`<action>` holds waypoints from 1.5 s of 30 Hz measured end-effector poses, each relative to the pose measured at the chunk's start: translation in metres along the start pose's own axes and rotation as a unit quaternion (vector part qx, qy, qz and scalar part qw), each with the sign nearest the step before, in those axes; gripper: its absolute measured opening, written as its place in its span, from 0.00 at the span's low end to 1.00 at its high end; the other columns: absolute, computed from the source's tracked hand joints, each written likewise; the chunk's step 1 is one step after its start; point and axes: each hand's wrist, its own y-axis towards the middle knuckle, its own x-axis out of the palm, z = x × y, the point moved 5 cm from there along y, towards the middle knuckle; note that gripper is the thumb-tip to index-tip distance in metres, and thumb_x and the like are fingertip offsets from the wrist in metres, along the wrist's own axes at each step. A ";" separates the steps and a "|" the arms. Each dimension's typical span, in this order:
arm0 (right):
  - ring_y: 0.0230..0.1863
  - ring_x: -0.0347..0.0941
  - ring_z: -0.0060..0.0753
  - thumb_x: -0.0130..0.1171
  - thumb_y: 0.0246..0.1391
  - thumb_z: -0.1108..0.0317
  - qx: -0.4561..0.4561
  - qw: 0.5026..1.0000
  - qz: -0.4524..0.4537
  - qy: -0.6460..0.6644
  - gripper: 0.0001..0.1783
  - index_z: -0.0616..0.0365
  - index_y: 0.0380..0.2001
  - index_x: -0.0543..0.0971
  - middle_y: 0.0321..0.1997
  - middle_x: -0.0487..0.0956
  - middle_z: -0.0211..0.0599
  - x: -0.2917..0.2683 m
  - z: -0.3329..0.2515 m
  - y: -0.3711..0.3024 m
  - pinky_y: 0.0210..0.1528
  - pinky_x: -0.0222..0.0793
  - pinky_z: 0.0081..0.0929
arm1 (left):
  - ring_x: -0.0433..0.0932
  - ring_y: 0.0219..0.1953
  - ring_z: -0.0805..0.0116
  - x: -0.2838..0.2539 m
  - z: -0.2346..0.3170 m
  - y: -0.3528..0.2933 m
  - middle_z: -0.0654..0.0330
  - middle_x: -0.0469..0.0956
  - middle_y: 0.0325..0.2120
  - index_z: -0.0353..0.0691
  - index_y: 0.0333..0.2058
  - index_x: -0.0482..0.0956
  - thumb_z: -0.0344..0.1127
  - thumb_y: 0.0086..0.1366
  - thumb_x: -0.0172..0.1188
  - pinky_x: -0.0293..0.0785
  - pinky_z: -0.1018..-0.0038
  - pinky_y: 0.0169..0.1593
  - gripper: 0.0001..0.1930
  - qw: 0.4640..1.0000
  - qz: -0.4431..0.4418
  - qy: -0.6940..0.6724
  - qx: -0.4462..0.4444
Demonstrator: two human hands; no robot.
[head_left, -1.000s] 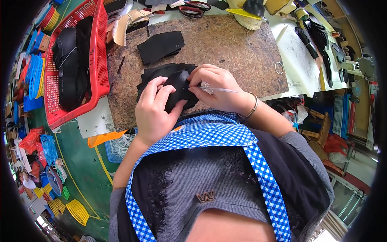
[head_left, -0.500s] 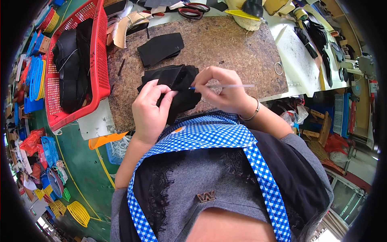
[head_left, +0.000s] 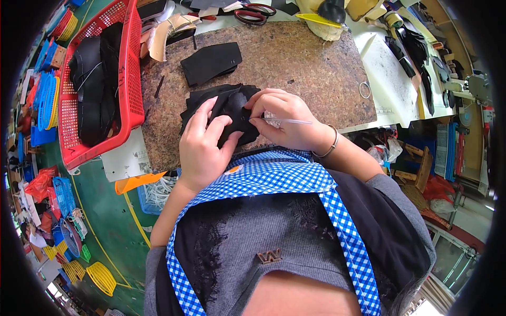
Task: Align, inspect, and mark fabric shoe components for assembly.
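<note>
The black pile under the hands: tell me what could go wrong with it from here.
The black pile has uneven edges, so its pieces might slide if the left hand, spread on top, shifts. The right hand pinches a thin clear stick close over the pile; a slip could scuff the top piece. A smaller black stack lies just beyond, so pieces of the two could get mixed.
</note>
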 end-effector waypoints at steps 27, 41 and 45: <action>0.41 0.78 0.47 0.65 0.45 0.78 0.000 1.000 -0.006 0.018 0.09 0.59 0.30 0.75 0.38 0.80 0.44 0.003 0.001 -0.003 0.42 0.75 0.35 | 0.80 0.42 0.49 0.004 -0.006 -0.009 0.46 0.77 0.48 0.37 0.34 0.80 0.21 0.52 0.60 0.77 0.62 0.45 0.10 0.997 0.058 0.027 0.035; 0.36 0.80 0.40 0.62 0.47 0.80 0.088 0.980 0.083 0.160 0.06 0.61 0.29 0.75 0.32 0.80 0.42 -0.013 0.007 -0.006 0.41 0.76 0.32 | 0.80 0.37 0.48 0.004 -0.014 -0.004 0.49 0.78 0.38 0.35 0.31 0.78 0.28 0.53 0.68 0.77 0.63 0.43 0.08 0.996 0.045 -0.056 -0.051; 0.38 0.79 0.42 0.63 0.46 0.79 -0.014 0.998 0.016 0.051 0.07 0.60 0.29 0.75 0.35 0.80 0.42 0.001 -0.001 -0.002 0.40 0.75 0.32 | 0.79 0.33 0.46 0.000 -0.015 -0.006 0.49 0.77 0.34 0.36 0.34 0.77 0.24 0.56 0.64 0.77 0.61 0.42 0.07 0.993 0.093 -0.062 -0.038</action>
